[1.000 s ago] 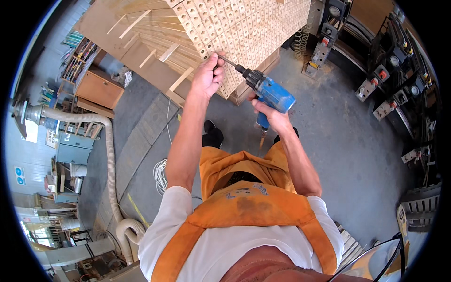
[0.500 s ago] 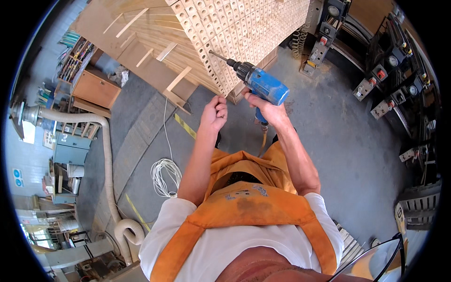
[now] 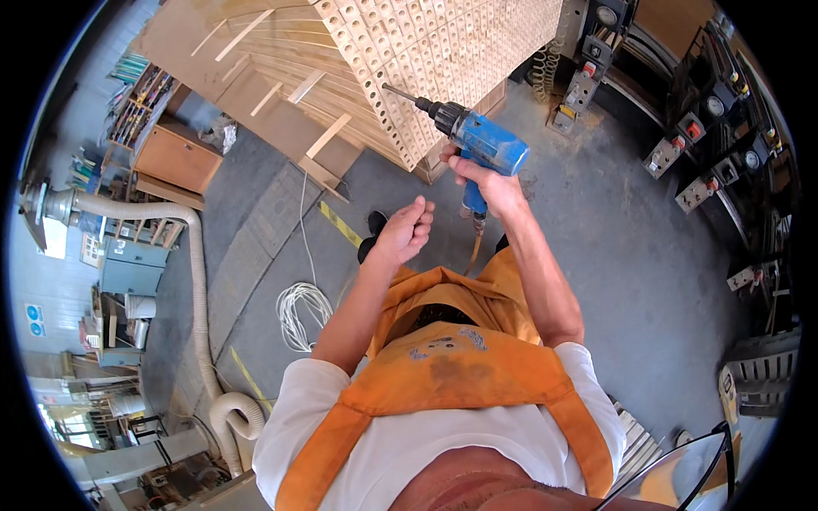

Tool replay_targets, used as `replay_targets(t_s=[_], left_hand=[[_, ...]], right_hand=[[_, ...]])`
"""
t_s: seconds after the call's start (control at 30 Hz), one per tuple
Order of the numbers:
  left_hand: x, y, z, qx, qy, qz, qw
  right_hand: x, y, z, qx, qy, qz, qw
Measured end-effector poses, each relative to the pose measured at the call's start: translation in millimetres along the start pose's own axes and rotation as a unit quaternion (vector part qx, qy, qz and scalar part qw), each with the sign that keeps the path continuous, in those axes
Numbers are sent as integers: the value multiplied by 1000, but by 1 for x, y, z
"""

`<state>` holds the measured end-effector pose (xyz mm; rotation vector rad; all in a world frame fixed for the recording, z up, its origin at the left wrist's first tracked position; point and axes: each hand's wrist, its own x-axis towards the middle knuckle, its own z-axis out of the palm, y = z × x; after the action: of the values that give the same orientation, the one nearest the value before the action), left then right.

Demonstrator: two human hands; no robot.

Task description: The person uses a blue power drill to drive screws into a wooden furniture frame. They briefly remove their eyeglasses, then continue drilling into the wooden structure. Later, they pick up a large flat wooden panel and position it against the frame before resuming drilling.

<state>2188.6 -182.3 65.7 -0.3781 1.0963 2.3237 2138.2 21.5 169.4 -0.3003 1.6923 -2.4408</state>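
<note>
My right hand [image 3: 492, 185] is wrapped round the grip of a blue pistol-shaped power drill [image 3: 490, 143]. Its black chuck holds a long drill bit [image 3: 400, 93] that points up and left, in front of a pale wooden block panel [image 3: 443, 51] covered in rows of round holes. Whether the tip touches the wood I cannot tell. A yellowish hose [image 3: 475, 249] runs down from the handle. My left hand [image 3: 407, 232] is apart from the panel, below its near corner, with fingers curled and the thumb against them; anything inside is too small to make out.
Long wooden strips [image 3: 328, 136] lie across the brown board beside the panel. A coil of white cable [image 3: 302, 315] rests on the grey floor at left. A ribbed extraction hose [image 3: 194, 298] curves along the left side. Black machines [image 3: 694, 128] stand at right.
My left hand has drawn back from the panel's near corner, down and to the right, its palm turning upward. The drill has shifted slightly right and stays in my right hand.
</note>
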Motion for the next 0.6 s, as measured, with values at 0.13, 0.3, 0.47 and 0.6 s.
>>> replay_targets(t_s=[0.13,0.3,0.47,0.6], left_hand=[[-6,30,32,154,18,58,986],[9,81,21,195,43,104,974],[17,118,54,31,50,237,970],[25,124,55,26,-10,235,972]], right_hand=[[-2,-1,-3,-28,-20,-24,999],[-17,6,-6,-156,26,-58,986],[-37,3,-22,-31,-1,25,999],[-43,13,-39,14,-13,68,997]])
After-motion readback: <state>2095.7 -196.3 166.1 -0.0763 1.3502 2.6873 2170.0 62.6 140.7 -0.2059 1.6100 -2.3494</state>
